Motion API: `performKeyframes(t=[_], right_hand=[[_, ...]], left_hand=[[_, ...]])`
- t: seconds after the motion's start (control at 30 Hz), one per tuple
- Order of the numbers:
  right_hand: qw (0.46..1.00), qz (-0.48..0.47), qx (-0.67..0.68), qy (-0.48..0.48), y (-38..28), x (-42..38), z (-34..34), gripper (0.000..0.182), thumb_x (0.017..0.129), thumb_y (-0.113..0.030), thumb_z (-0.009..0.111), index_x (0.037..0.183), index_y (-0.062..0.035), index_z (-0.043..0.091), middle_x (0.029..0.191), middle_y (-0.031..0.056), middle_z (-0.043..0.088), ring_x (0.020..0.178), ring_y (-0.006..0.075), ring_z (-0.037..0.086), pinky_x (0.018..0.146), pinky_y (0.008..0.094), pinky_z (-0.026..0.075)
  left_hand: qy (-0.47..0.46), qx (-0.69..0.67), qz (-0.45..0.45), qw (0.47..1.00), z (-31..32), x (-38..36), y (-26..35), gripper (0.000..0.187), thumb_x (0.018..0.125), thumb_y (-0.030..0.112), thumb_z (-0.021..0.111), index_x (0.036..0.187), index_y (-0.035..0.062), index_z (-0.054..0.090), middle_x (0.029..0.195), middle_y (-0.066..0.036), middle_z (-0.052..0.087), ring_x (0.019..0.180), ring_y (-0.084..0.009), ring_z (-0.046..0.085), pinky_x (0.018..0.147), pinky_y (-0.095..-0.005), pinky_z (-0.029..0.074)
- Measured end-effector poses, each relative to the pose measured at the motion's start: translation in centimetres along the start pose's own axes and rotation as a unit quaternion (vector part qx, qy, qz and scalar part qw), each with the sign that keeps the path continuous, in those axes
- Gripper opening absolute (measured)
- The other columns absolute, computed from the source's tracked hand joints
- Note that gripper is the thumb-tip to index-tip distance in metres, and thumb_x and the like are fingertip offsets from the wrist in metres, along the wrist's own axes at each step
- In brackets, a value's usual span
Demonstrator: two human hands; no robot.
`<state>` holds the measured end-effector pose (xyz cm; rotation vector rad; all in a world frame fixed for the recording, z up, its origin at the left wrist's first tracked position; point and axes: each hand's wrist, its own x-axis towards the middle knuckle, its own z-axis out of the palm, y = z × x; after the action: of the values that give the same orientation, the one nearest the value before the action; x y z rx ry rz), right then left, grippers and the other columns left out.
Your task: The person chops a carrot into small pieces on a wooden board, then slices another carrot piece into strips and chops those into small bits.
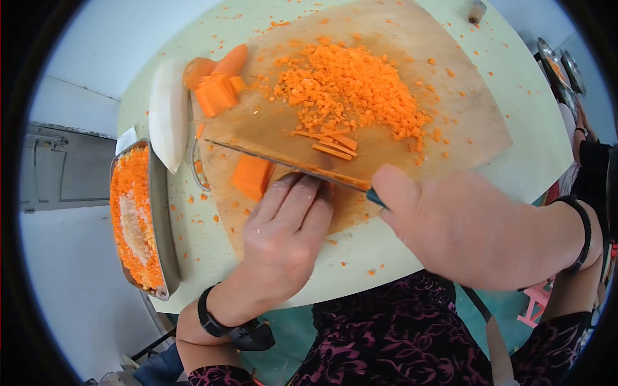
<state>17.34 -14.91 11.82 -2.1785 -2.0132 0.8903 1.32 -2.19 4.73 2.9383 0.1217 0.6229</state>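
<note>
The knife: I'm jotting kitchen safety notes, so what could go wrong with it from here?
The left hand has its fingers right beside the knife; a slip might nick them. The diced carrot lies loose, so a sideways sweep could scatter some off the cutting board.

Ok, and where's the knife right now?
In the head view, the knife is mid-picture in the right hand, its blade slanting over the wooden board, right by the left hand.
</note>
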Motion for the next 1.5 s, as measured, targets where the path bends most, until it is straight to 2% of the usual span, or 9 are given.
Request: performKeyframes(t=[0.1, 0.2, 0.4, 0.6, 0.93, 1.03, 1.1, 1.2, 1.5], right_hand=[[0.993, -0.072, 0.094, 0.024, 0.7, 0.8, -0.2, 0.018, 0.085, -0.008, 0.053, 0.091, 0.0006, 0.038, 0.058, 0.0172, 0.054, 0.055, 0.0356, 0.059, 0.046, 0.0422, 0.044], [0.985, -0.156, 0.028, 0.071, 0.6, 2.6, -0.1, 0.018, 0.084, -0.007, 0.053, 0.092, 0.0014, 0.038, 0.06, 0.0183, 0.055, 0.057, 0.0364, 0.059, 0.049, 0.042, 0.045], [0.983, -0.107, 0.035, 0.143, 1.0, 2.2, 0.2, 0.017, 0.088, -0.011, 0.052, 0.094, -0.0002, 0.039, 0.06, 0.0175, 0.054, 0.057, 0.0388, 0.056, 0.051, 0.0455, 0.042], [0.998, 0.016, 0.063, -0.007, 0.4, -0.2, 0.4, 0.019, 0.089, -0.013, 0.054, 0.096, -0.003, 0.039, 0.066, 0.0172, 0.055, 0.059, 0.0393, 0.055, 0.052, 0.0459, 0.042], [0.988, 0.004, -0.044, 0.15, -1.2, -1.4, 2.3, 0.029, 0.083, -0.007, 0.061, 0.106, -0.0027, 0.046, 0.078, 0.0119, 0.057, 0.061, 0.0303, 0.058, 0.053, 0.0383, 0.043], [0.992, 0.027, -0.068, 0.106, -0.7, -1.4, 2.2, 0.03, 0.082, -0.008, 0.062, 0.108, -0.0029, 0.048, 0.078, 0.0101, 0.056, 0.061, 0.0286, 0.058, 0.054, 0.0371, 0.043], [0.987, 0.001, -0.085, 0.137, -0.8, -1.5, 2.3, 0.03, 0.082, -0.007, 0.062, 0.109, -0.003, 0.048, 0.078, 0.0095, 0.056, 0.061, 0.0282, 0.058, 0.054, 0.0366, 0.043], [0.981, -0.017, -0.116, 0.152, -1.0, -1.5, 2.4, 0.031, 0.082, -0.007, 0.062, 0.109, -0.003, 0.048, 0.079, 0.0093, 0.056, 0.061, 0.0281, 0.058, 0.053, 0.0362, 0.042], [0.994, 0.005, -0.064, 0.093, -2.2, 1.2, 1.8, 0.021, 0.084, -0.008, 0.058, 0.1, -0.0018, 0.046, 0.073, 0.0127, 0.053, 0.061, 0.0327, 0.055, 0.052, 0.0412, 0.042]], left_hand=[[0.003, -0.005, 0.001, 1.0, 0.2, 0.0, 0.1, 0.029, 0.063, 0.002, 0.059, 0.09, -0.0058, 0.063, 0.097, -0.018, 0.06, 0.091, -0.031, 0.06, 0.075, -0.0351, 0.051], [0.012, -0.003, 0.009, 1.0, 0.0, 0.0, 0.2, 0.031, 0.063, 0.002, 0.058, 0.092, -0.0069, 0.062, 0.096, -0.018, 0.06, 0.089, -0.0313, 0.059, 0.076, -0.0356, 0.051], [0.029, -0.002, 0.021, 0.999, 0.5, -0.2, -0.2, 0.033, 0.063, 0.001, 0.058, 0.093, -0.0084, 0.062, 0.091, -0.017, 0.058, 0.086, -0.0321, 0.058, 0.074, -0.0359, 0.051], [0.037, 0.006, 0.031, 0.999, 0.8, -0.5, -0.7, 0.031, 0.063, 0.0, 0.059, 0.092, -0.0081, 0.061, 0.091, -0.017, 0.058, 0.086, -0.0314, 0.058, 0.072, -0.0341, 0.051], [0.051, 0.012, 0.03, 0.998, 1.0, -0.5, -0.7, 0.027, 0.062, -0.001, 0.06, 0.089, -0.0062, 0.062, 0.089, -0.013, 0.058, 0.08, -0.0273, 0.057, 0.068, -0.0324, 0.05], [0.061, 0.025, 0.038, 0.997, 1.1, -0.4, -1.0, 0.026, 0.062, -0.001, 0.06, 0.088, -0.0058, 0.062, 0.089, -0.013, 0.059, 0.079, -0.0263, 0.057, 0.066, -0.0317, 0.05], [0.063, 0.027, 0.041, 0.997, 1.0, -0.4, -0.9, 0.026, 0.062, -0.001, 0.06, 0.087, -0.0056, 0.062, 0.089, -0.012, 0.059, 0.077, -0.0259, 0.057, 0.065, -0.0312, 0.049], [0.062, -0.009, -0.011, 0.998, 0.9, -0.3, -0.2, 0.02, 0.064, -0.014, 0.065, 0.082, -0.0063, 0.063, 0.085, -0.014, 0.061, 0.079, -0.0309, 0.059, 0.068, -0.0356, 0.049], [0.06, -0.009, -0.022, 0.998, 0.7, -0.3, 0.0, 0.023, 0.059, -0.012, 0.066, 0.082, -0.0048, 0.063, 0.086, -0.013, 0.061, 0.081, -0.0298, 0.059, 0.07, -0.0349, 0.048]])
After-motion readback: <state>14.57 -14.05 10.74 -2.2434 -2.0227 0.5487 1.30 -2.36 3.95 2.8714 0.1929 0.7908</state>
